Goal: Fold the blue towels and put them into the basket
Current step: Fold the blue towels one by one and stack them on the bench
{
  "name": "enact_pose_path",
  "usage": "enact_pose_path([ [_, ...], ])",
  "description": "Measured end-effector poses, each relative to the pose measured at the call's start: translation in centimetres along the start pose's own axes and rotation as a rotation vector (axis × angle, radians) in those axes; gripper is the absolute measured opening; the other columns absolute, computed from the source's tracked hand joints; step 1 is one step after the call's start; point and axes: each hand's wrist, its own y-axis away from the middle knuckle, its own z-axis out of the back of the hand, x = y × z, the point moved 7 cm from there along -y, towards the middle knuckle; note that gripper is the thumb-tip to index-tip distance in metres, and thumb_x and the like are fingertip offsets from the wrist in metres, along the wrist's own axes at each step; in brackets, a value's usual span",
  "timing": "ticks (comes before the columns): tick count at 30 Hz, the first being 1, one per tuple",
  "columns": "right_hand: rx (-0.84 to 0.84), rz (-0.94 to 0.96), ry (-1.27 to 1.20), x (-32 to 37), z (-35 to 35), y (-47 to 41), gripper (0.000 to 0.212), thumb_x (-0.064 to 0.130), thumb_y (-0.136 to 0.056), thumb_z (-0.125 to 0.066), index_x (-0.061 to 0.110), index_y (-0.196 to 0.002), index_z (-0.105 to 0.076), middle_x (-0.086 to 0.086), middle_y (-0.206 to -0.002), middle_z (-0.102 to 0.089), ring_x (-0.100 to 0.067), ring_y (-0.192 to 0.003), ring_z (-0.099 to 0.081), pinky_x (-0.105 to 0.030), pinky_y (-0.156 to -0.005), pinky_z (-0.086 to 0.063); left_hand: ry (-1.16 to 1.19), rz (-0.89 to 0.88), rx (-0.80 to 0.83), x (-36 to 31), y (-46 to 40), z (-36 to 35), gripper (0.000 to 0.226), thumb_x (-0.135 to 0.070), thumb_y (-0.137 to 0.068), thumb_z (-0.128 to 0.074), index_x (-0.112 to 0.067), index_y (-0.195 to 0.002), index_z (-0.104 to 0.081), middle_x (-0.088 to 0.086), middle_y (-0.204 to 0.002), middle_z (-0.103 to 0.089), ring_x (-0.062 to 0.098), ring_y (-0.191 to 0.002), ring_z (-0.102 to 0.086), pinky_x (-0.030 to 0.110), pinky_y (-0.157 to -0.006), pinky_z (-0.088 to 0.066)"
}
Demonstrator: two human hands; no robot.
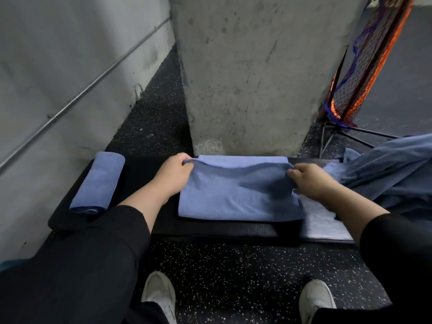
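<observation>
Left hand point(174, 174): fingers curled, pinching the far left corner of the blue towel point(238, 197), thumb on top. Right hand point(311, 181): likewise pinching the far right corner of the same top layer. Between the two hands that edge is lifted slightly and sags in the middle; the rest of the towel lies flat, already doubled, its near edge toward the person.

Step in hand, as I judge it: a further fold of this towel, the far edge either being drawn toward the near edge or laid square on the layer beneath. Next move calls for both corners travelling together, kept level, then a flat press to set the crease.

Well left of the left hand: a finished towel point(98, 181), folded narrow, lying apart. Just right of the right hand: a heap of unfolded towels point(392, 169), loose and crumpled. Near the right wrist, a paler cloth point(322, 220) lies flat, partly under the working towel. No basket identifiable; beyond the right hand a netted frame point(364, 66) in orange and blue on thin black legs stands upright, possibly a hamper, cannot tell.

Surface under the hands: low black padded bench point(210, 230). Beyond the hands, a bare concrete pillar point(257, 78); wall with a thin pipe point(77, 99) off left. Floor point(233, 277) dark, white-speckled; two white shoes below.
</observation>
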Motion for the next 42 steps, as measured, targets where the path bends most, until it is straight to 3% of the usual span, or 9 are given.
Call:
enact_pose_path([
  [9, 0.079, 0.050, 0.289, -0.2, -1.4, -0.9, 0.031, 0.018, -0.101, -0.047, 0.007, -0.072, -0.048, -0.006, -0.067, -0.050, -0.029, -0.075, -0.048, -0.037, -0.062, -0.025, -0.407, -0.064, 0.216, 1.3, -1.7, -3.0, 0.022, -0.022, -0.102, -0.043, -0.008, -0.094, -0.059, 0.010, -0.093, -0.063, 0.019, -0.076, -0.051, 0.033, -0.064, -0.037],
  [15, 0.307, 0.040, 0.433, -0.7, -1.6, 1.1, 0.029, 0.023, -0.102, -0.045, 0.016, -0.076, -0.055, -0.005, -0.078, -0.061, -0.024, -0.075, -0.060, -0.033, -0.067, -0.050, -0.495, -0.086, 0.371, 0.9, 1.1, -2.6, 0.024, -0.030, -0.103, -0.044, -0.017, -0.096, -0.063, 0.003, -0.095, -0.065, 0.024, -0.088, -0.063, 0.036, -0.072, -0.048],
  [21, 0.571, -0.066, 0.255, -2.4, -2.2, 4.9, 0.025, 0.011, -0.101, -0.047, 0.009, -0.076, -0.048, -0.006, -0.076, -0.050, -0.019, -0.071, -0.057, -0.027, -0.048, -0.052, -0.559, -0.113, 0.579, 0.8, 5.3, -2.1, 0.023, -0.023, -0.102, -0.044, -0.015, -0.088, -0.060, -0.004, -0.086, -0.062, 0.010, -0.072, -0.056, 0.031, -0.072, -0.046],
  [25, 0.439, 0.066, 0.221, -0.8, -0.8, 5.5, 0.029, 0.014, -0.098, -0.052, 0.010, -0.069, -0.053, -0.003, -0.067, -0.052, -0.011, -0.064, -0.052, -0.033, -0.063, -0.055, -0.395, -0.089, 0.566, 0.9, 5.9, -1.7, 0.030, -0.023, -0.104, -0.046, -0.025, -0.078, -0.061, -0.013, -0.072, -0.062, 0.005, -0.068, -0.055, 0.024, -0.065, -0.042],
  [28, 0.330, -0.019, -0.407, 0.6, 0.1, 5.1, 0.028, 0.007, -0.094, -0.050, 0.006, -0.068, -0.061, -0.010, -0.069, -0.052, -0.009, -0.063, -0.050, -0.021, -0.060, -0.042, -0.079, -0.008, 0.436, 0.5, 4.7, -0.8, 0.035, -0.009, -0.097, -0.050, -0.021, -0.066, -0.062, -0.005, -0.061, -0.058, 0.015, -0.067, -0.053, 0.026, -0.061, -0.040],
  [32, 0.147, -0.165, -0.861, 0.9, 0.8, 2.4, 0.014, 0.017, -0.088, -0.055, 0.008, -0.094, -0.064, -0.014, -0.087, -0.053, -0.024, -0.080, -0.049, -0.036, -0.070, -0.038, 0.443, 0.115, 0.222, -0.6, 2.4, 0.7, 0.029, -0.014, -0.090, -0.050, -0.006, -0.101, -0.076, 0.018, -0.103, -0.073, 0.033, -0.103, -0.066, 0.043, -0.094, -0.049],
  [34, 0.009, -0.168, -0.754, 1.1, 1.4, 1.0, 0.015, 0.025, -0.088, -0.057, 0.014, -0.092, -0.066, -0.010, -0.081, -0.051, -0.022, -0.074, -0.046, -0.038, -0.068, -0.036, 0.464, 0.094, 0.092, -1.2, 1.1, 1.1, 0.030, -0.017, -0.094, -0.048, -0.013, -0.106, -0.076, 0.011, -0.106, -0.075, 0.029, -0.109, -0.066, 0.045, -0.101, -0.048],
  [37, -0.101, -0.073, -0.467, 0.9, 1.4, -1.2, 0.025, 0.033, -0.094, -0.054, 0.013, -0.080, -0.062, -0.008, -0.070, -0.038, -0.020, -0.064, -0.033, -0.035, -0.058, -0.029, 0.195, 0.030, -0.078, -1.4, -1.2, 0.9, 0.028, -0.025, -0.098, -0.046, -0.019, -0.102, -0.073, 0.009, -0.098, -0.073, 0.029, -0.099, -0.067, 0.042, -0.084, -0.052],
  [42, -0.102, 0.025, -0.111, 0.1, -0.8, -3.6, 0.036, 0.020, -0.100, -0.054, 0.010, -0.065, -0.047, -0.001, -0.059, -0.035, -0.015, -0.058, -0.030, -0.024, -0.045, -0.023, -0.178, -0.057, 0.016, -0.4, -3.5, -2.8, 0.028, -0.018, -0.101, -0.047, -0.003, -0.084, -0.062, 0.014, -0.080, -0.064, 0.033, -0.074, -0.056, 0.037, -0.058, -0.038],
])
